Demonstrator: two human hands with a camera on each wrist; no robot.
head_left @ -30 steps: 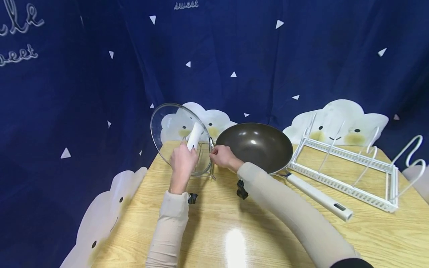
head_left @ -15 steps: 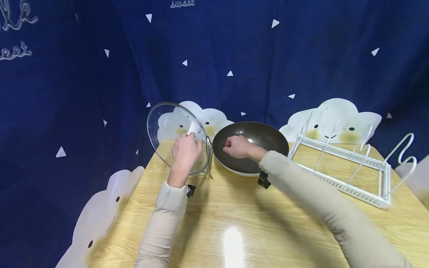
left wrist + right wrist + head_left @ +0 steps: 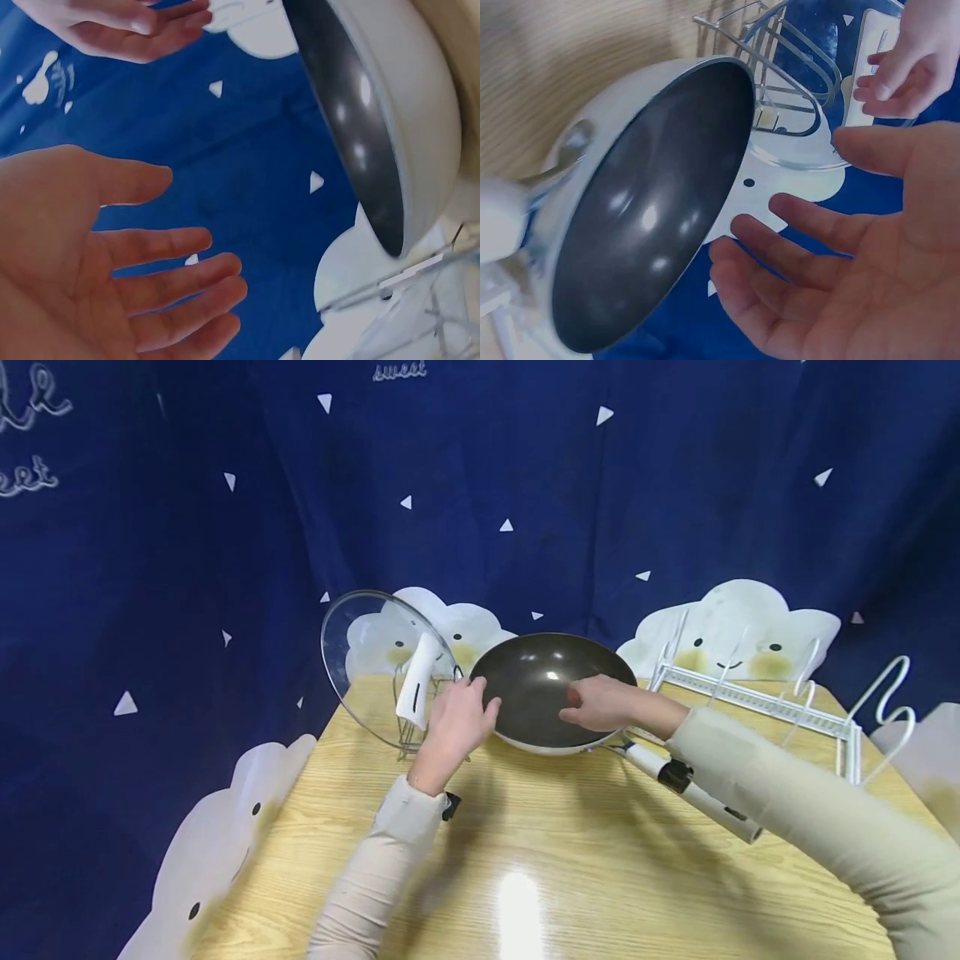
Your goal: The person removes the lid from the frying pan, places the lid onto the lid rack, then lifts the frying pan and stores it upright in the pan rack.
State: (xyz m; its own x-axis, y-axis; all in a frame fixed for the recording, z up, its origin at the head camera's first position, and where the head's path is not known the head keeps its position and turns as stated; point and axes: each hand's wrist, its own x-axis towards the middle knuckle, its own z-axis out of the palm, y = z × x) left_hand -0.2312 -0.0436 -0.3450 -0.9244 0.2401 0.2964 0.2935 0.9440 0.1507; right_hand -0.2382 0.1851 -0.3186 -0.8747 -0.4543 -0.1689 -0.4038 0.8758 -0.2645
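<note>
My left hand (image 3: 456, 722) hovers between the glass lid and the wok; in the left wrist view its fingers are spread and hold nothing. Over the dark inside of the wok (image 3: 525, 693) is my right hand (image 3: 603, 702), whose fingers bend loosely round nothing in the right wrist view. The wok rests on the table, its white handle (image 3: 712, 806) pointing to the near right, partly behind my right wrist. Upright in a small wire rack (image 3: 780, 82) leans the glass lid (image 3: 352, 635), with a long white handle (image 3: 417, 685) on its face.
A white rack (image 3: 757, 697) with wire dividers lies to the right of the wok, partly covered by my right sleeve. The wooden table (image 3: 600, 877) ends at a dark blue curtain (image 3: 487, 460) printed with white clouds.
My left hand has let go of the lid's handle and moved right. My right hand has left the wire rack's side and gone right, over the wok. The lid stays standing.
</note>
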